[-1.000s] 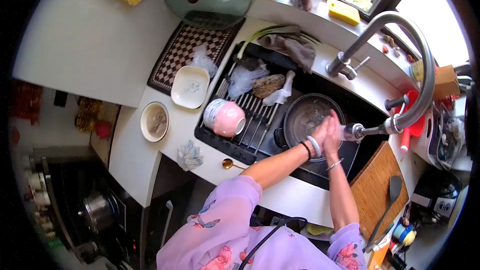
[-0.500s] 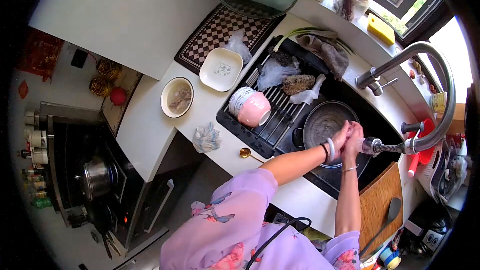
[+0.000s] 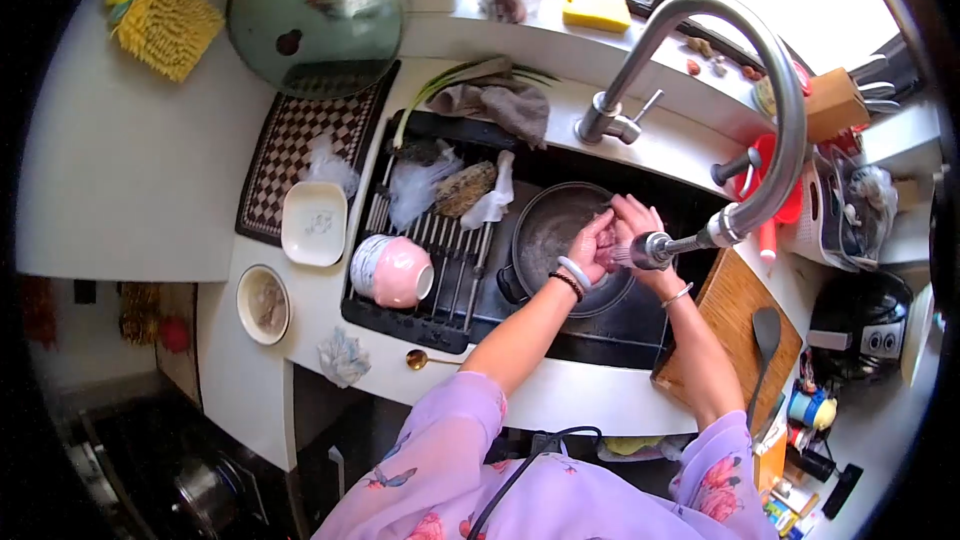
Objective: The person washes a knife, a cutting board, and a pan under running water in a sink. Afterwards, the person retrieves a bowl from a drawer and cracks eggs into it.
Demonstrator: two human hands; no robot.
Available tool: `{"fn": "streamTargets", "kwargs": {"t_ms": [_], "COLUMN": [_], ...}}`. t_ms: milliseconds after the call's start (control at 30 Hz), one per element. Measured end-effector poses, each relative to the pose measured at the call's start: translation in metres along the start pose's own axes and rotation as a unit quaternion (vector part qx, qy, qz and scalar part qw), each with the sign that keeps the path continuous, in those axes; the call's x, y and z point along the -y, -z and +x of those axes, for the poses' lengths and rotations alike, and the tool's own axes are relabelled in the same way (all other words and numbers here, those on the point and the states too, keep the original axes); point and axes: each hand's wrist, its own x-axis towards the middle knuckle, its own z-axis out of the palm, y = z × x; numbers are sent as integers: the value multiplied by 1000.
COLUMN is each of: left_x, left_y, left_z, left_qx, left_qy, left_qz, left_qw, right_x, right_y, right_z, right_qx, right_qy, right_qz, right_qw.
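Note:
My left hand (image 3: 592,246), with a pale bangle and dark beads at its wrist, is in the stream under the faucet's spray head (image 3: 652,251). Facing it, my right hand (image 3: 640,225) has its fingers stretched out and the spray head in front of its palm. Both hands are open, cupped close together, and I see nothing held in them. Below them a dark round pan (image 3: 535,230) with water in it stands in the black sink (image 3: 590,340). The curved metal faucet (image 3: 790,110) arches over from the back right.
A drying rack (image 3: 440,240) at the sink's left carries pink bowls (image 3: 402,273), a brown scrubber (image 3: 465,188) and plastic bags. On the counter are a square dish (image 3: 314,224), a round bowl (image 3: 263,305) and a golden spoon (image 3: 418,360). A wooden board (image 3: 720,325) bears a dark spatula (image 3: 766,335).
My hands were pressed together under the spray head; now they have parted slightly and their fingers are spread. The view has turned and shifted to the right.

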Motion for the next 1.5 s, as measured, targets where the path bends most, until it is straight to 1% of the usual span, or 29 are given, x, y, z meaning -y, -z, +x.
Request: {"fn": "streamTargets", "kwargs": {"t_ms": [33, 67, 100, 133, 200, 267, 333, 400, 467, 533, 567, 600, 633, 667, 700, 733, 767, 800, 833, 867, 900, 933, 1000, 1033, 1133, 1200, 1333, 1467, 1500], "left_x": [0, 2, 4, 6, 5, -1, -10, -12, -14, -14, -11, -11, -11, -12, -15, -14, -9, -3, 2, 7, 21, 15, 4, 2, 4, 5, 2, -4, -7], "left_y": [3, 4, 7, 9, -15, -36, -50, -47, -37, -27, -23, -20, -12, -1, 14, 22, 30, 32, 24, 33, 50, 51, 53, 46, 25, 16, 5, -2, -3], "left_z": [3, 8, 15, 19, 7, -6, -17, -18, -15, -10, -9, -9, -7, -6, -6, -1, 0, -1, -11, -14, -10, -17, -31, -38, -56, -66, -74, -75, -75], "left_qx": [-2, 0, 5, 8, 1, -3, -6, -2, -15, -30, -66, -67, -62, -59, -4, -2, 0, 2, 34, 83, 61, 9, -98, -119, -102, -88, -69, -52, -47], "left_qy": [-2, 4, 2, -1, 3, 28, 60, 83, 88, 81, 63, 68, 55, 44, 61, 67, 57, 51, 46, 65, 59, 47, 41, 34, 3, -9, -18, -4, 9], "left_qz": [7, 8, 37, 66, 73, 36, 38, 65, 40, 3, -17, -16, 3, 21, 32, 36, 5, -24, -3, -69, -73, -16, 100, 130, 138, 140, 149, 155, 155], "left_qw": [1000, 1000, 999, 998, 997, 999, 997, 994, 995, 996, 996, 995, 997, 997, 998, 997, 998, 998, 998, 992, 994, 999, 989, 984, 985, 986, 986, 987, 987], "right_x": [-18, -31, -33, -34, -27, -37, -24, -26, -26, -28, -24, -33, -35, -27, -13, 2, 36, 46, 56, 60, 60, 58, 62, 58, 66, 68, 75, 90, 94], "right_y": [6, 11, 22, 33, 47, 45, 58, 58, 64, 65, 61, 47, 31, 18, 6, -6, 0, -16, -22, -26, -31, -41, -48, -58, -65, -65, -60, -46, -42], "right_z": [13, 16, 28, 42, 74, 114, 144, 158, 145, 124, 106, 87, 64, 42, 20, -1, -21, -37, -46, -49, -56, -60, -65, -67, -71, -75, -76, -74, -77], "right_qx": [-51, -66, -65, -63, -81, -127, -87, -39, -32, -56, -74, -111, -125, -129, -158, -195, -118, -103, -98, -118, -122, -150, -199, -204, -242, -244, -245, -167, -190], "right_qy": [34, -29, -51, -72, -95, -115, -132, -91, -95, -33, -72, -105, -131, -124, -31, 58, -13, -24, -52, -55, -58, -42, -21, -15, -17, 10, 7, -42, -71], "right_qz": [47, 100, 108, 118, 276, 341, 442, 463, 459, 363, 349, 322, 243, 228, 168, 102, 64, 56, 59, 14, -28, -47, -35, -39, -7, -21, -26, -78, -36], "right_qw": [997, 992, 991, 988, 953, 924, 883, 881, 883, 929, 932, 935, 953, 957, 973, 974, 991, 993, 992, 991, 990, 987, 979, 978, 970, 969, 969, 982, 979]}}
